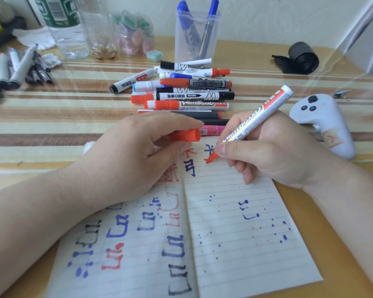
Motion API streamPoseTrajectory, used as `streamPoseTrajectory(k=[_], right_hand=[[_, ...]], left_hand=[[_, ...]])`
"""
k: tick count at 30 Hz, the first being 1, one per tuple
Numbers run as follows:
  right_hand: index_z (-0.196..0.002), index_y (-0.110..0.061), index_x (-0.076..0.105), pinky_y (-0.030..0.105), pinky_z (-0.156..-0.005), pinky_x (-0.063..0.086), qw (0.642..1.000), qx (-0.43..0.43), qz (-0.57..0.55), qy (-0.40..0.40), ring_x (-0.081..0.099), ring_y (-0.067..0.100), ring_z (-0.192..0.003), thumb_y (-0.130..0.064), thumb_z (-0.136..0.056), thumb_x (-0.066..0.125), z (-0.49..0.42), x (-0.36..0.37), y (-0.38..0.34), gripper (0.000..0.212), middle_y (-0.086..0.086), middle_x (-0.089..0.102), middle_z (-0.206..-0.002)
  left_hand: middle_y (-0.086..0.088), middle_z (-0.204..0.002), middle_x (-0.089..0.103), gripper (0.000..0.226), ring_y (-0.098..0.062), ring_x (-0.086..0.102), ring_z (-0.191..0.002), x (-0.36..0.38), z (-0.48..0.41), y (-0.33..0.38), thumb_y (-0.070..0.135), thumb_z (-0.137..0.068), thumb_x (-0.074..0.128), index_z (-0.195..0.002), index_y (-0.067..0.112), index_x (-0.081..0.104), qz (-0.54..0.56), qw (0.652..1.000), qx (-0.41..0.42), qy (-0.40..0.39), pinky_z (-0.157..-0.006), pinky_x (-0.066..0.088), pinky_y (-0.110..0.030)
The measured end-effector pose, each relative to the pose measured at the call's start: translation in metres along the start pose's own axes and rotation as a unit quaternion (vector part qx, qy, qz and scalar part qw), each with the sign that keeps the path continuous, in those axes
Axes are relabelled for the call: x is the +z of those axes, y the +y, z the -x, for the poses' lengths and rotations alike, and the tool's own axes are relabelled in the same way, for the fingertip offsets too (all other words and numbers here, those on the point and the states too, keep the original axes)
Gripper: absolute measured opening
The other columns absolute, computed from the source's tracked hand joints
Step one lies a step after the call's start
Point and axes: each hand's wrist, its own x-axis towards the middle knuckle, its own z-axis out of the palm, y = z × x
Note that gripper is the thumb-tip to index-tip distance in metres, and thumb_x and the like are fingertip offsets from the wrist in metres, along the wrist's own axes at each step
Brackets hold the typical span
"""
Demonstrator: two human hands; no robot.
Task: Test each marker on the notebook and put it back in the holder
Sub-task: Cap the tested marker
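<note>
My right hand grips an uncapped red whiteboard marker, its red tip touching the upper right page of the open lined notebook. My left hand rests on the notebook's left page and holds the marker's red cap between thumb and fingers. The pages carry blue, red and black test strokes. Beyond my hands lies a pile of whiteboard markers in red, blue and black. Behind the pile stands the clear plastic holder with two blue markers upright in it.
A white game controller lies right of the notebook. A black tape roll sits at the back right. Plastic bottles, a jar of erasers and a second heap of grey markers fill the back left.
</note>
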Motion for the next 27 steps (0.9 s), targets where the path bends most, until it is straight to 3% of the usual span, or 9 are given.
streamPoseTrajectory(k=[8, 13, 18, 27], right_hand=[[-0.075, -0.010, 0.071, 0.032, -0.043, 0.049, 1.000, -0.003, 0.030, 0.009, 0.060, 0.029, -0.047, -0.021, -0.077, 0.074, -0.0008, 0.0005, -0.0015, 0.011, 0.008, 0.064, -0.060], [-0.072, -0.008, 0.067, 0.035, -0.044, 0.050, 0.999, 0.003, 0.043, 0.023, 0.059, 0.029, -0.045, -0.006, -0.084, 0.073, -0.0012, -0.0008, -0.0011, 0.013, 0.008, 0.061, -0.057], [-0.073, -0.004, 0.066, 0.034, -0.044, 0.049, 0.999, 0.010, 0.031, 0.024, 0.059, 0.025, -0.046, -0.004, -0.084, 0.074, -0.0012, -0.0008, -0.0006, 0.014, 0.008, 0.060, -0.057], [-0.077, -0.008, 0.070, 0.029, -0.043, 0.049, 1.000, -0.009, -0.008, -0.011, 0.059, 0.017, -0.052, -0.018, -0.078, 0.075, 0.0012, 0.0001, 0.0000, 0.011, 0.006, 0.064, -0.061]], left_hand=[[0.036, -0.109, 0.062, 0.035, 0.018, 0.061, -0.098, 0.0010, 0.0004, 0.0003, 0.015, -0.093, 0.069, -0.124, 0.030, 0.069, 0.007, 1.000, 0.006, 0.004, -0.085, 0.038, 0.004], [0.035, -0.111, 0.063, 0.034, 0.016, 0.062, -0.100, 0.0010, 0.0002, -0.0001, 0.018, -0.093, 0.068, -0.124, 0.032, 0.069, 0.011, 1.000, 0.004, 0.001, -0.086, 0.039, 0.003], [0.035, -0.111, 0.063, 0.035, 0.015, 0.063, -0.100, 0.0014, 0.0004, -0.0010, 0.016, -0.093, 0.069, -0.124, 0.032, 0.069, 0.009, 1.000, 0.003, 0.004, -0.086, 0.039, 0.003], [0.033, -0.112, 0.064, 0.035, 0.014, 0.063, -0.100, 0.0027, 0.0004, -0.0022, 0.017, -0.093, 0.070, -0.124, 0.031, 0.069, 0.002, 1.000, 0.009, 0.012, -0.086, 0.039, 0.002]])
